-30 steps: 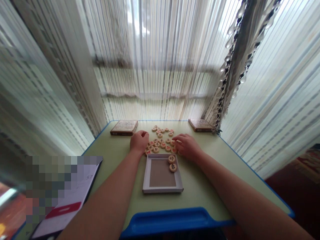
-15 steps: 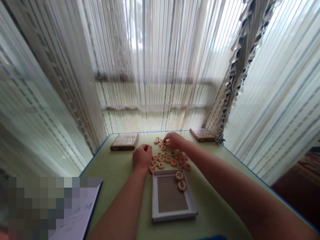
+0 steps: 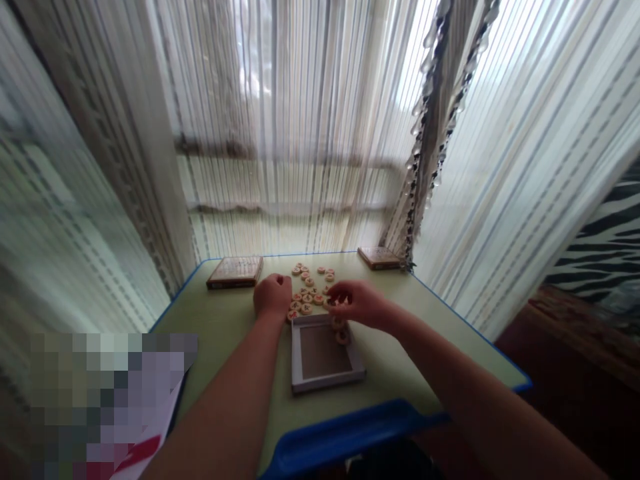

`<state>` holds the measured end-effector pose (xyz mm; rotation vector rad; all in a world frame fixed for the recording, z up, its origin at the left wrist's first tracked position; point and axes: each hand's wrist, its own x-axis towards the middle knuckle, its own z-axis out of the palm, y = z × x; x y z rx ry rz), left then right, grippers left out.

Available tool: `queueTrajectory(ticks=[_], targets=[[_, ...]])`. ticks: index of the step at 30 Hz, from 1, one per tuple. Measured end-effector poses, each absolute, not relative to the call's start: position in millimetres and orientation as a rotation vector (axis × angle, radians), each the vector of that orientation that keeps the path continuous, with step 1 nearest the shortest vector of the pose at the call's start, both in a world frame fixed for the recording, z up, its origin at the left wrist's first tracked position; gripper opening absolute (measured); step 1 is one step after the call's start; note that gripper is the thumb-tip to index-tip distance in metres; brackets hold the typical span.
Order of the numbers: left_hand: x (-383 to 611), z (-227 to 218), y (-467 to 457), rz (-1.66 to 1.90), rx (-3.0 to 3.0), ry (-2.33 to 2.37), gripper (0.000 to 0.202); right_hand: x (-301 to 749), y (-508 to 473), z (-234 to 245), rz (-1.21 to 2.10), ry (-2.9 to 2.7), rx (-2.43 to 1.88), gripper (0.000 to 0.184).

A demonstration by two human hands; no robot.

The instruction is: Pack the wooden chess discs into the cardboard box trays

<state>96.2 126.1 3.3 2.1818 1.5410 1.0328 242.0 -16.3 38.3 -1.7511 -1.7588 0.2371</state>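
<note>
Round wooden Chinese chess pieces [image 3: 307, 299] with red and dark characters lie spread on the green table [image 3: 235, 320]. My left hand [image 3: 273, 295] rests as a loose fist at the left side of these pieces; what its fingers hold, if anything, is hidden. Over the near right part of the group, my right hand [image 3: 357, 300] has its fingers curled in a pinch around a chess piece [image 3: 329, 302], partly covered. Just below is a shallow open box [image 3: 297, 363] with a white rim. Two pieces [image 3: 342, 338] sit in its upper right corner.
A flat wooden-look box [image 3: 235, 270] lies at the table's back left and a similar box [image 3: 379, 257] at the back right. A blue tray-like ledge [image 3: 345, 430] runs along the near edge. String curtains [image 3: 300, 120] hang behind. A blurred-out item stands at the lower left.
My right hand has come back from the far pieces toward the box's upper right corner. My left hand stays beside the pieces. The view has shifted, showing more of the near edge.
</note>
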Motion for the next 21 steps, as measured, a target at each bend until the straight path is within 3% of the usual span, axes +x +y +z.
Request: queueTrajectory(ticks=[6,21], targets=[[92.7,8.2,113.6,1.168,2.299,1.481,0.031,212.9,-73.5,22.4,-0.05,-1.694,-1.595,0.011],[95.8,19.8,87.7,1.099,2.564,1.14,0.029,213.5,-76.0,13.3,-0.103,-1.824,-1.762,0.007]])
